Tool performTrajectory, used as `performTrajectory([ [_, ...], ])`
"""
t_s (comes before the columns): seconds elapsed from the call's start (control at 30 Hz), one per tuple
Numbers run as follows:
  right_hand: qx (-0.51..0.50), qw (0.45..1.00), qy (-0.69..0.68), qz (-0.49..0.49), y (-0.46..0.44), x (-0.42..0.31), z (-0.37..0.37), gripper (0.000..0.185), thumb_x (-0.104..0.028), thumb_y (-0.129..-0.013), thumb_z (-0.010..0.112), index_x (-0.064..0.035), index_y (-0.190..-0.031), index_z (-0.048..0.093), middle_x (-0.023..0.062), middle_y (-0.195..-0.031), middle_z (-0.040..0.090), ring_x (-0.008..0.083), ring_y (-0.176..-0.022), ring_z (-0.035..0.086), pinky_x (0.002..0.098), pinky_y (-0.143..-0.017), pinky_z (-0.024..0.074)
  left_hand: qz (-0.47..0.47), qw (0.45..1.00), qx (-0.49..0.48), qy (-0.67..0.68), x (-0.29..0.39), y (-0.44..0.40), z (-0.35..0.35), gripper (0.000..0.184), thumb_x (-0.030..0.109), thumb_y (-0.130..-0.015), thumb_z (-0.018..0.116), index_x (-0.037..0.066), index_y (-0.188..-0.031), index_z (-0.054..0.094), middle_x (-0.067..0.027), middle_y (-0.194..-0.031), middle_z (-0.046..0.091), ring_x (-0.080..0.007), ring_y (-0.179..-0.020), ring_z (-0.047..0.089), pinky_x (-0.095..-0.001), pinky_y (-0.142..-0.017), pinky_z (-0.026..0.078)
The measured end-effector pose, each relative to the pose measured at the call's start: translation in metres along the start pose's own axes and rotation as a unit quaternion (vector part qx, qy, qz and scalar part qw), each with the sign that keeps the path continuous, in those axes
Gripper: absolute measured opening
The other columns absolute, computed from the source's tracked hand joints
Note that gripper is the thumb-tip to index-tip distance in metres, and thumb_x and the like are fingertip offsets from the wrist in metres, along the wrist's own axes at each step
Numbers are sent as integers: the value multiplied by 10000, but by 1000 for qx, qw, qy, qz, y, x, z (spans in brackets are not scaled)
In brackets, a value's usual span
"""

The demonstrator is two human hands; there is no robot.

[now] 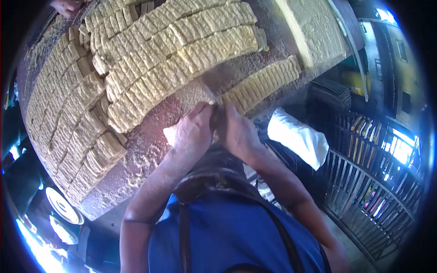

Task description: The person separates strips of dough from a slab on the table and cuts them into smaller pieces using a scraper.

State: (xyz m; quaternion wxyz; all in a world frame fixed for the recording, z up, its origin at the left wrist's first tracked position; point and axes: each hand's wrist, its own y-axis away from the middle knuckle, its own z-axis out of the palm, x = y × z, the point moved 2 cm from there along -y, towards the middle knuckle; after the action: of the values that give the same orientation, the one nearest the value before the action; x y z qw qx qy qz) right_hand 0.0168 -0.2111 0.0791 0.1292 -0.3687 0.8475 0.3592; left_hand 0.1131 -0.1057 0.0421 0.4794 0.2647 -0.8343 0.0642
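Observation:
My left hand [195,129] is closed, its curled fingers pressing on a pale yellow, crumb-coated dough strip [193,92]. Close beside it, my right hand [239,132] has its fingers wrapped round what looks like a dark broad-bladed knife [217,84], blurred and partly hidden between the hands. A row of cut slices [261,86] lies just beyond the right hand. Longer rows of cut pieces [182,50] stretch across the far side of the table. Another pale piece [170,135] shows beside my left wrist.
The brown table [152,109] is strewn with crumbs. More cut rows [63,123] fill its left side; a thick uncut slab [314,32] lies at right. Another person's hand [67,7] appears top left. A white bag [298,139], stacked trays [332,93] and metal railings [364,177] stand right.

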Motion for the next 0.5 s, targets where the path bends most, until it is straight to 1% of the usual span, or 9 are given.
performTrajectory([
  [0.03,-4,999,6,49,-2,0,4,306,-114,-899,589,25,-1127,440,307,-894,655,514,-894,650,576,-795,499,-2,1000,5,4,1,-2,-4,371,21,-782,727,-20,-1142,648,-191,-1113,666,-388,-946,691,-428,-821,573],
  [0.13,22,1000,12,-4,8,1,-1,285,-136,-913,594,14,-1098,437,303,-855,652,510,-841,655,586,-759,504,12,999,7,33,0,-1,-6,355,9,-796,713,-9,-1146,652,-180,-1107,673,-385,-955,690,-426,-823,571],
  [0.17,30,999,17,-11,9,2,-8,285,-136,-913,594,14,-1098,437,303,-855,652,510,-841,655,586,-759,504,32,998,34,51,-6,0,-3,352,9,-807,708,-6,-1153,648,-166,-1131,668,-380,-979,687,-422,-834,570],
  [0.2,46,999,-2,-2,20,0,-13,276,-149,-922,595,7,-1083,435,297,-827,650,508,-805,655,590,-733,505,33,997,34,54,-4,2,-9,352,9,-807,708,-6,-1153,648,-166,-1131,668,-380,-979,687,-422,-834,570],
  [0.27,62,998,-20,8,39,-9,-18,268,-163,-931,596,0,-1068,432,291,-800,649,507,-770,655,595,-707,505,-5,1000,2,17,0,6,-22,350,9,-810,710,-5,-1154,648,-162,-1164,658,-370,-1004,683,-418,-836,571],
  [0.33,53,999,-14,4,51,-18,-21,277,-189,-948,595,-4,-1072,430,279,-758,644,504,-727,654,595,-670,508,5,1000,-7,18,-5,7,-22,340,9,-804,717,-5,-1137,649,-155,-1168,651,-362,-1015,680,-418,-830,574],
  [0.4,51,999,6,5,58,-20,-18,275,-192,-953,593,-3,-1074,433,281,-756,642,508,-732,653,593,-677,510,4,1000,-26,-5,-9,3,-19,311,1,-803,708,-8,-1110,654,-152,-1119,658,-362,-998,682,-424,-818,575],
  [0.47,-29,997,5,78,62,-30,-25,268,-189,-956,587,-2,-1070,433,296,-788,646,516,-753,651,594,-680,506,10,1000,-20,15,-8,3,-20,299,-5,-804,699,-10,-1099,653,-155,-1096,659,-365,-985,683,-424,-814,575],
  [0.5,-34,996,6,80,59,-30,-24,268,-189,-956,587,-2,-1070,433,296,-788,646,516,-753,651,594,-680,506,14,999,-13,32,-9,3,-19,286,-10,-805,690,-11,-1089,652,-158,-1073,661,-368,-972,683,-425,-810,575],
])
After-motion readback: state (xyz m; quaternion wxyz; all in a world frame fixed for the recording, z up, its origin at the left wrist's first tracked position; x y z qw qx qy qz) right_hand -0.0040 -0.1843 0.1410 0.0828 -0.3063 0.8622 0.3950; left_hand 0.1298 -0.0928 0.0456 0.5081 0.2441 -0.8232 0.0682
